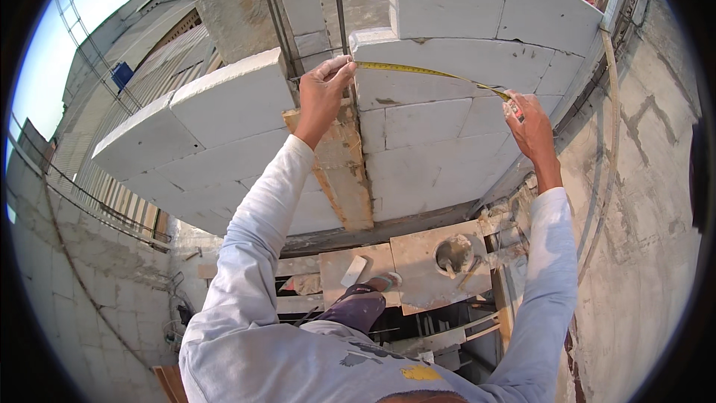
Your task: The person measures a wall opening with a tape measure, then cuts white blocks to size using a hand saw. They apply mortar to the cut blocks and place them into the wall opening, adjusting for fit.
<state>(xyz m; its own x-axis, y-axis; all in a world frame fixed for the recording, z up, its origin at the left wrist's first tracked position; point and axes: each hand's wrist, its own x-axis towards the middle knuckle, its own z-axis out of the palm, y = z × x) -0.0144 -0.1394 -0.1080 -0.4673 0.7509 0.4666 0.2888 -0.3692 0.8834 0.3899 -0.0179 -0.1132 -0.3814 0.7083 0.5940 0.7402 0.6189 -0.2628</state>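
Observation:
A yellow tape measure (pixel 418 69) stretches across the face of the white block wall (pixel 429 116), bowing slightly between my hands. My left hand (pixel 325 93) pinches its end at the left edge of the right-hand wall section, beside the vertical steel bars (pixel 339 11). Fingers of my right hand (pixel 531 125) wrap round the tape's red and black case, which shows only in part. Below my left hand, a wooden board (pixel 344 172) covers the gap between the two wall sections.
Under me is a platform of boards (pixel 418 283) with gaps beside it. On it are a mortar bucket (pixel 455 254) and a loose white block piece (pixel 354 271). A rough plastered wall (pixel 641 201) rises at right. Corrugated roofing (pixel 160 93) lies beyond the left wall section.

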